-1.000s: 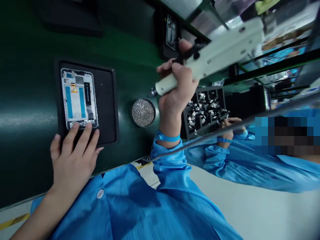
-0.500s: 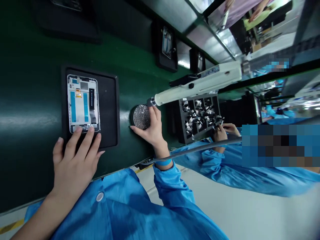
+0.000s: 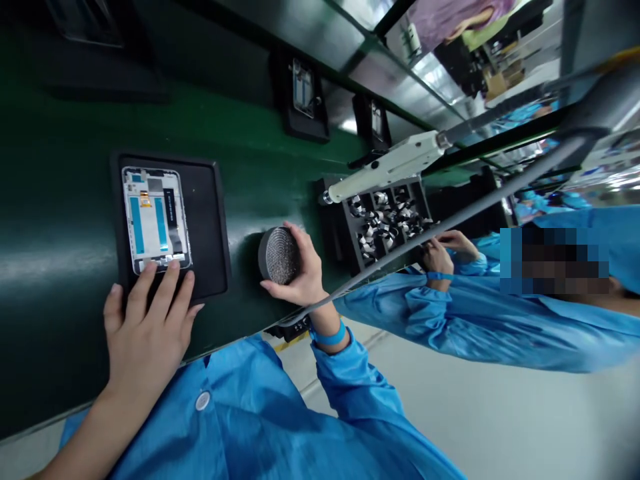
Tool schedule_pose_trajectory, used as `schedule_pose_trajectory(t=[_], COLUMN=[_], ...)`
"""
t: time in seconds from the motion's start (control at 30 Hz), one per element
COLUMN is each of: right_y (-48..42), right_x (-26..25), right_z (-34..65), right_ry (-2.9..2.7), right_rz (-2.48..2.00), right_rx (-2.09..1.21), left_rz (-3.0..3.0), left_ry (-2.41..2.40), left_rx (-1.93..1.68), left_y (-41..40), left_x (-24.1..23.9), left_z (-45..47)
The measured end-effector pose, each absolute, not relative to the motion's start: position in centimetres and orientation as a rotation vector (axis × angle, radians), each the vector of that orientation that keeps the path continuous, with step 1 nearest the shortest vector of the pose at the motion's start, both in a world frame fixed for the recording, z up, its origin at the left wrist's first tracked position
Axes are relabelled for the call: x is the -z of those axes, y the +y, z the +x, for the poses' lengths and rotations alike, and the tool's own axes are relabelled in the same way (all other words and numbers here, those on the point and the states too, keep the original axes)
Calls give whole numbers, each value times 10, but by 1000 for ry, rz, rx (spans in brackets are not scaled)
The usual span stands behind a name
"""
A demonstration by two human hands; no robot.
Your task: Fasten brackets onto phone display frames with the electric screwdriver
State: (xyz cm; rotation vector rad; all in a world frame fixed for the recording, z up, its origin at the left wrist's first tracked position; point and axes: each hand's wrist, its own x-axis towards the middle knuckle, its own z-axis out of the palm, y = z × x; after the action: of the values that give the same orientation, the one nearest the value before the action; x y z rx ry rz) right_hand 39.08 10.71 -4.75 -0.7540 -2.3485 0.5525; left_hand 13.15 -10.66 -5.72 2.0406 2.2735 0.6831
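Observation:
My left hand lies flat with fingers spread on the near edge of a black tray, its fingertips touching the bottom of an opened phone frame that rests in the tray. My right hand is wrapped round a small round dish of tiny screws, lifted and tilted off the green belt. A white electric screwdriver hangs free above on its cable, apart from both hands.
A black compartment box of small metal parts stands right of the dish. A co-worker's hands in blue sleeves reach into it. More black trays with phones lie farther along the belt.
My right hand let go of the screwdriver, dropped to the screw dish, then grasped and tilted it up. The screwdriver swung up and away. My left hand stayed on the tray.

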Motion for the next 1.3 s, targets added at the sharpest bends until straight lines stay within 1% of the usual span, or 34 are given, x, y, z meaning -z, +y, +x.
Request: schedule_pose_trajectory(t=[0.37,0.5,0.7,0.83,0.97,1.03,1.13,1.2,1.3], right_y=[117,128,162,183,207,218,223,212,181], right_x=[51,56,64,63,42,27,14,14,26], right_z=[382,387,394,397,375,356,329,320,316], right_ry=[-2366,-2444,-2554,-2591,-2320,-2200,-2062,-1985,-1918], right_rz=[-575,-658,-668,-667,-733,-784,-992,-986,-887], right_rx=[-647,-596,-488,-556,-691,-664,-580,-570,-662], left_rz=[1940,1984,1979,1994,2000,1996,1974,1966,1980], left_ry=[2273,2293,2311,2326,2306,2290,2281,2282,2277], left_rx=[-698,-694,-678,-651,-632,-626,-619,-616,-603], left_y=[-107,-106,-106,-105,-106,-106,-106,-106,-107], left_x=[51,51,50,49,48,47,48,48,47], left_z=[137,136,138,139,139,138,137,138,139])
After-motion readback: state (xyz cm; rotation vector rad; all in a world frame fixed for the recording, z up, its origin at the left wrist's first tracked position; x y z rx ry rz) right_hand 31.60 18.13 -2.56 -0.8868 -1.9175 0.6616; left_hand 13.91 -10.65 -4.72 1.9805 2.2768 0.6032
